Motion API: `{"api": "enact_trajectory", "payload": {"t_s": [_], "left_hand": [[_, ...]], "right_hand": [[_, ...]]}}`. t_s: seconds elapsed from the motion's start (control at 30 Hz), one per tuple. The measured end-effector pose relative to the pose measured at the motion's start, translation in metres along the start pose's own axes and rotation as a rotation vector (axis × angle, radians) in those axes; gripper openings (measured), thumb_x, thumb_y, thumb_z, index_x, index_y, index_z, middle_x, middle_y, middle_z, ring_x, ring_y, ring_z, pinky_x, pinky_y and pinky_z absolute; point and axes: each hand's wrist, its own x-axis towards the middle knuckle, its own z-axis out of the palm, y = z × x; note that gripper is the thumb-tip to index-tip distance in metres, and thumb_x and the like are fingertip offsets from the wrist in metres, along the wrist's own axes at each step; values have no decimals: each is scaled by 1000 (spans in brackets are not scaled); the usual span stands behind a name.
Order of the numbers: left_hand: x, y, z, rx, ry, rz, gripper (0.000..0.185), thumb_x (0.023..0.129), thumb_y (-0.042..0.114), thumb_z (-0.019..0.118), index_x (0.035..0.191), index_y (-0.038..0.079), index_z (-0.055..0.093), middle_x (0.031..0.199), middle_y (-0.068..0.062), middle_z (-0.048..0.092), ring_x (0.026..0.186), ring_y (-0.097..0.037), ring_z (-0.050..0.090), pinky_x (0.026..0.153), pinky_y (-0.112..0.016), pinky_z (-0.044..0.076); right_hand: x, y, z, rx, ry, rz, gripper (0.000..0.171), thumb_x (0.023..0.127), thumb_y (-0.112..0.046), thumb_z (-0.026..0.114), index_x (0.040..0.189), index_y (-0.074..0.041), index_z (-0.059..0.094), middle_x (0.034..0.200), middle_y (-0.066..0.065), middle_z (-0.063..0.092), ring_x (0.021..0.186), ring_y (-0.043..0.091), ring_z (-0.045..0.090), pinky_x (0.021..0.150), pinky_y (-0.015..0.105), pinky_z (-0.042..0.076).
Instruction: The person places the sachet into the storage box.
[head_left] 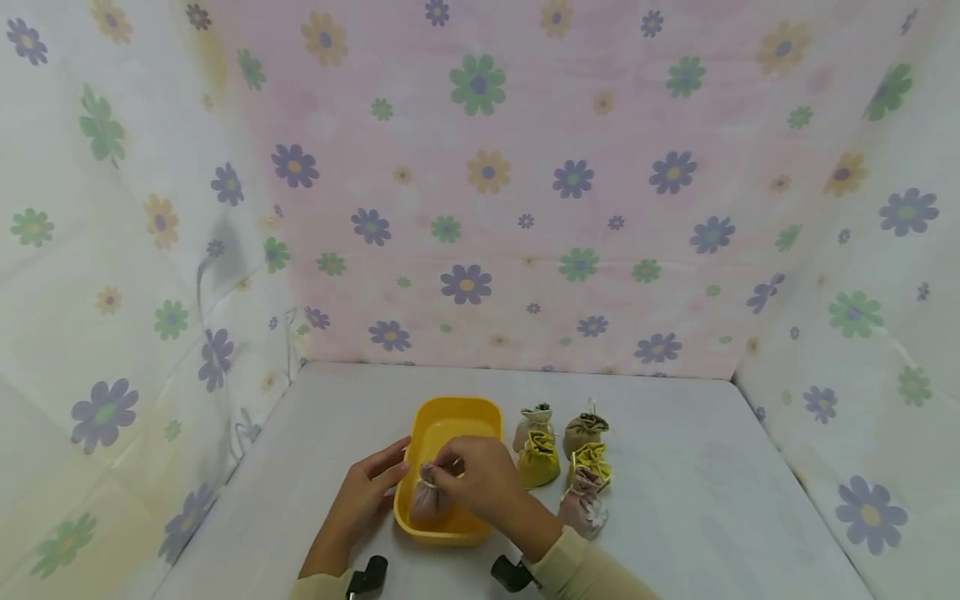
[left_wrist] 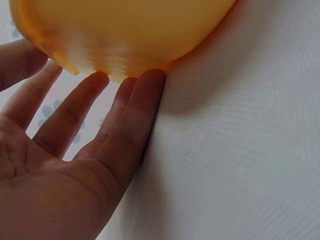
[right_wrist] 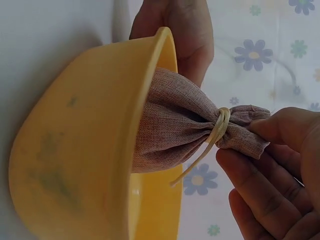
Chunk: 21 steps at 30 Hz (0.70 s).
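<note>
pouch placement into the yellow tub

we take the yellow tub (head_left: 457, 467) as our landmark; it stands on the table (head_left: 712, 500). our right hand (head_left: 483, 479) reaches over the tub's near end and pinches the gathered neck of a mauve drawstring pouch (head_left: 431, 498), just above its pale tie cord (right_wrist: 218, 131). the grip is narrow, thumb and fingertips closed on the cloth. the pouch body hangs inside the tub at its near end; in the right wrist view it bulges against the tub's rim.

our left hand (head_left: 367, 492) lies against the tub's left wall with straight fingers (left_wrist: 135, 115) touching the plastic. this grip is wide and holds nothing; it only steadies the tub.

just to the right of the tub stand five more pouches (head_left: 562, 458): two olive-beige at the far side, two yellow in the middle, and one pinkish pouch nearest us.

we judge the step in hand to be setting the mauve pouch down inside the tub. the next move calls for lowering it until the base rests on the tub floor, then opening the pinch cleanly so the cord does not snag a finger.
</note>
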Motion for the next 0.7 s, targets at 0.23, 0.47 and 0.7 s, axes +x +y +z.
{"api": "enact_trajectory", "payload": {"t_s": [0.23, 0.47, 0.7], "left_hand": [[0, -1, 0, 9, 9, -7, 47, 97, 36, 73, 143, 34, 63, 151, -10, 58, 138, -32, 56, 96, -42, 61], [-3, 2, 1, 14, 15, -13, 48, 97, 36, 72, 144, 32, 62, 151, -12, 58, 137, -32, 56, 96, -43, 61], [-4, 3, 2, 12, 21, -11, 49, 97, 37, 73, 144, 33, 62, 151, -12, 58, 137, -32, 56, 97, -43, 60]], "right_hand": [[-1, 3, 11, -34, -35, -2, 10, 94, -36, 77, 89, -27, 78, 83, -24, 68, 75, -8, 61, 69, 13, 55], [-4, 3, 15, -19, -13, -48, 11, 94, -35, 77, 90, -25, 79, 84, -23, 69, 77, -7, 63, 70, 13, 56], [-8, 1, 9, -41, 36, -73, 12, 94, -37, 74, 89, -27, 77, 84, -21, 69, 76, -4, 65, 68, 13, 54]]}}
